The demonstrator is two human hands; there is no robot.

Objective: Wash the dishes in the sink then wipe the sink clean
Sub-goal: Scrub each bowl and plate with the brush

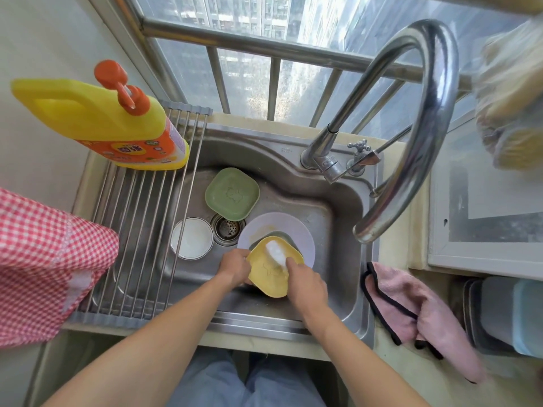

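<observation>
In the steel sink (338, 230) my left hand (235, 267) grips the left edge of a yellow square dish (269, 277), tilted above a pale lilac plate (299, 233). My right hand (305, 284) presses a white foamy sponge (276, 252) against the dish's inside. A green square dish (232, 193) lies at the back of the basin and a white round bowl (192, 237) at the left, either side of the drain (227, 227).
A roll-up drying rack (141, 230) spans the sink's left part, with a yellow detergent bottle (102, 118) standing on it. The curved faucet (423, 136) arches over the right. A pink cloth (417, 315) lies on the right counter; a red checked cloth (44, 265) hangs at left.
</observation>
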